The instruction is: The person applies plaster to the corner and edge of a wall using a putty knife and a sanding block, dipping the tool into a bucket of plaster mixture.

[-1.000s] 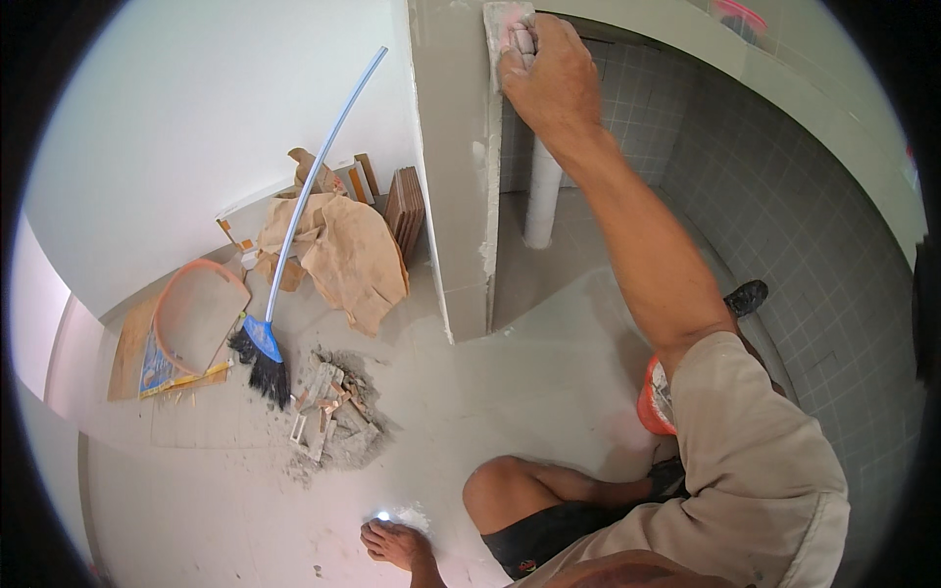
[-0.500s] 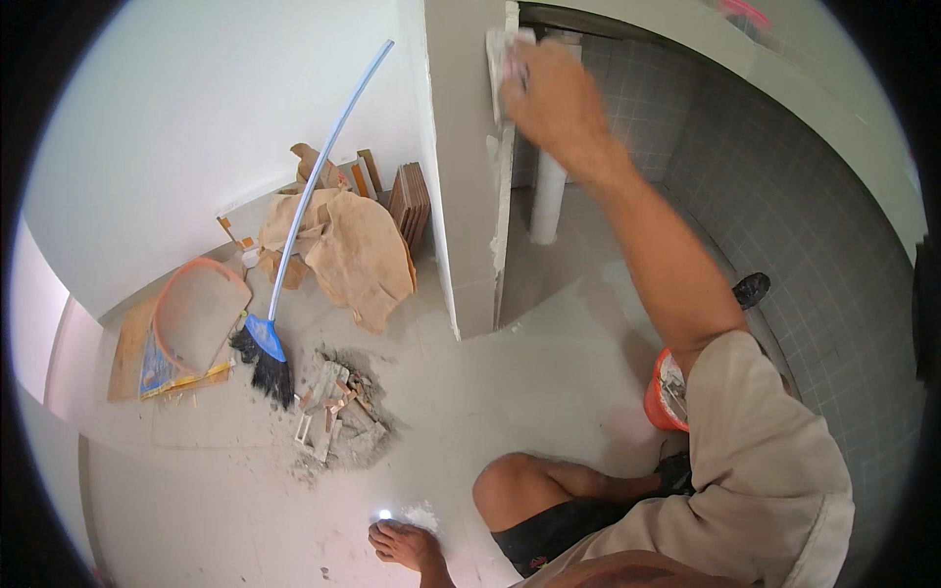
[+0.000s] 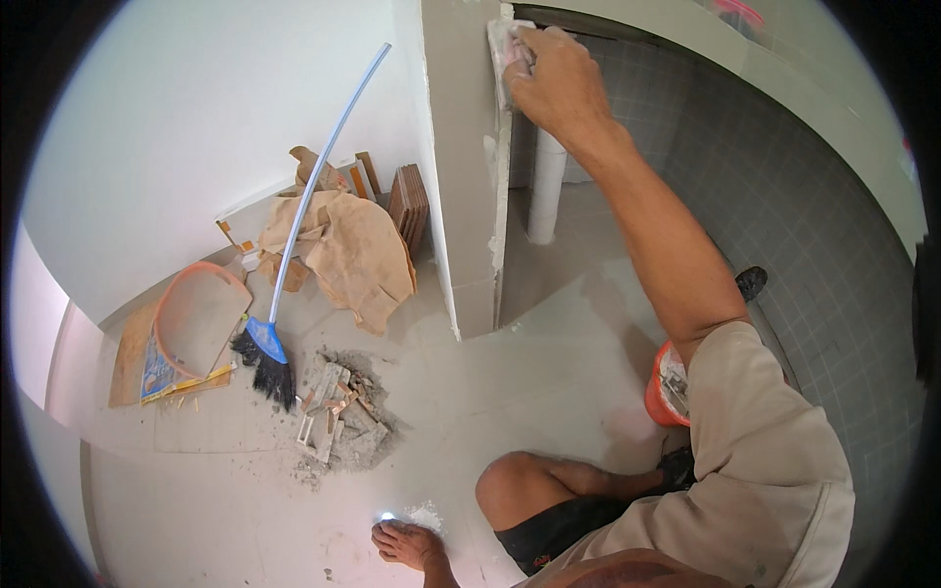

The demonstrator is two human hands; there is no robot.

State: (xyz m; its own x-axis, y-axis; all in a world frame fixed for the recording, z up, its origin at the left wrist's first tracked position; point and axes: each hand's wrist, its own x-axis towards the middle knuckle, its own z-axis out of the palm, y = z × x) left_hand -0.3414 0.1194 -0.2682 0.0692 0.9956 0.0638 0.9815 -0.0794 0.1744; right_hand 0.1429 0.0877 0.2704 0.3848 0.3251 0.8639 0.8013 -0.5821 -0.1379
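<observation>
Plaster-smeared flat tool (image 3: 498, 59): located against the upper part of the grey partition (image 3: 463, 196), at its right-hand edge. Your right hand (image 3: 559, 83) holds it; the grip is closed, fingers curled and thumb pinching the tool. Your arm reaches up to that edge from the near right of the partition. Below the tool, the partition's edge is rough and marked with whitish patches. Under your right wrist, to the right of the partition, a white pipe (image 3: 546, 191) rises upright from the floor (image 3: 529, 412).

Your left hand (image 3: 410, 544) is low, on your side of the partition and well apart from it. A small bright light (image 3: 388, 516) shows at its fingers; I cannot tell whether that grip is pinching it. White powder (image 3: 424, 516) lies just beside the hand.

An orange-red bucket (image 3: 659, 397) with pale material inside stands right of the partition's foot, partly hidden by your sleeve (image 3: 755, 412). Close on the partition's left you have a stack of brown slabs (image 3: 410, 206), then crumpled brown paper (image 3: 353, 255). Farther left of the partition, a blue broom (image 3: 263, 341) with black bristles stands aslant. Rubble (image 3: 338, 416) lies left of the partition's foot and nearer you.
</observation>
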